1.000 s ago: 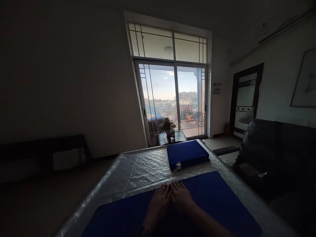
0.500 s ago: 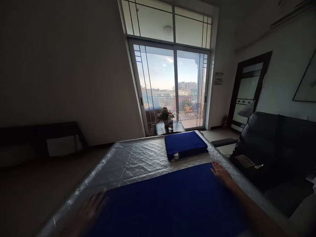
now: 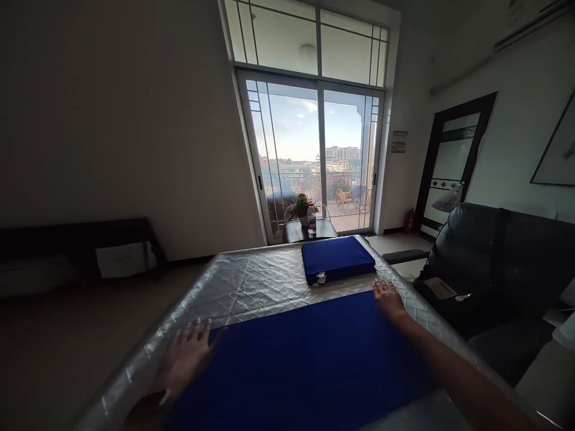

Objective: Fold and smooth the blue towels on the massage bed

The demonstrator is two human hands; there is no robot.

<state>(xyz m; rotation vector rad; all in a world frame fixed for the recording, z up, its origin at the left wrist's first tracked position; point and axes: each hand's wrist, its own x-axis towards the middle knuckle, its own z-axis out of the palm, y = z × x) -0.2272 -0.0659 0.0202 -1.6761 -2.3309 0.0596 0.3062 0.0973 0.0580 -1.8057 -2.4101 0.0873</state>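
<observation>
A large blue cloth [image 3: 309,353] lies spread flat over the near part of a silvery quilted mattress [image 3: 251,287]. My left hand [image 3: 186,356] rests flat on the cloth's far left corner, fingers apart. On the far right corner my right hand [image 3: 387,297] lies flat too, arm stretched out. Neither hand holds anything. Beyond the cloth a folded blue bundle [image 3: 338,258] with a small white tag sits on the mattress.
A black leather sofa [image 3: 498,263] stands close on the right. Past the mattress a small dark table [image 3: 309,229] carries a plant and a bottle before glass sliding doors [image 3: 318,161]. A low dark bench [image 3: 76,251] runs along the left wall.
My hands were together at the cloth's far middle edge; they slid apart to its left and right corners. The view tilted down and closer.
</observation>
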